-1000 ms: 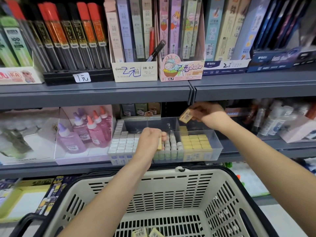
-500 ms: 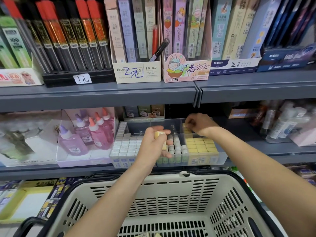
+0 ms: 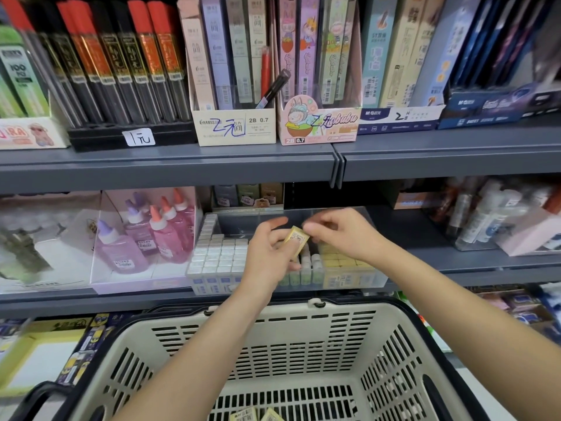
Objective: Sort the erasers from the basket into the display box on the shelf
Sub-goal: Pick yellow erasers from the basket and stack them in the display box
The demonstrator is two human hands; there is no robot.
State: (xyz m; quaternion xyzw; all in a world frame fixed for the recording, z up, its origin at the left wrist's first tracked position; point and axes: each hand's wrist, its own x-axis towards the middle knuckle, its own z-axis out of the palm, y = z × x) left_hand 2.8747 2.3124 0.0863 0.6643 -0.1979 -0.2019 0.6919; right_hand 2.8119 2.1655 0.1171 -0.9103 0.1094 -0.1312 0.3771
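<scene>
Two grey shelves (image 3: 167,167) are seen running across the far side, one above the other. At the upper left, red-capped lead tubes (image 3: 100,62) are stood in a black tray (image 3: 100,138). Below them, pink glue bottles (image 3: 165,241) are set in a box. Just right of these, a clear display box (image 3: 375,278) is placed on the lower of the two, with white erasers (image 3: 218,253) filed in its left compartment and yellow erasers (image 3: 340,262) in its right. Above the box, a single yellow eraser (image 3: 297,238) is pinched by the left hand (image 3: 267,256). The right hand (image 3: 343,235) is held close beside it, fingers curled at the eraser's right corner. Whether it is gripped there cannot be told. Nearest, a beige basket (image 3: 303,311) is seen below both arms, with a few wrapped erasers (image 3: 246,415) lying at its bottom.
</scene>
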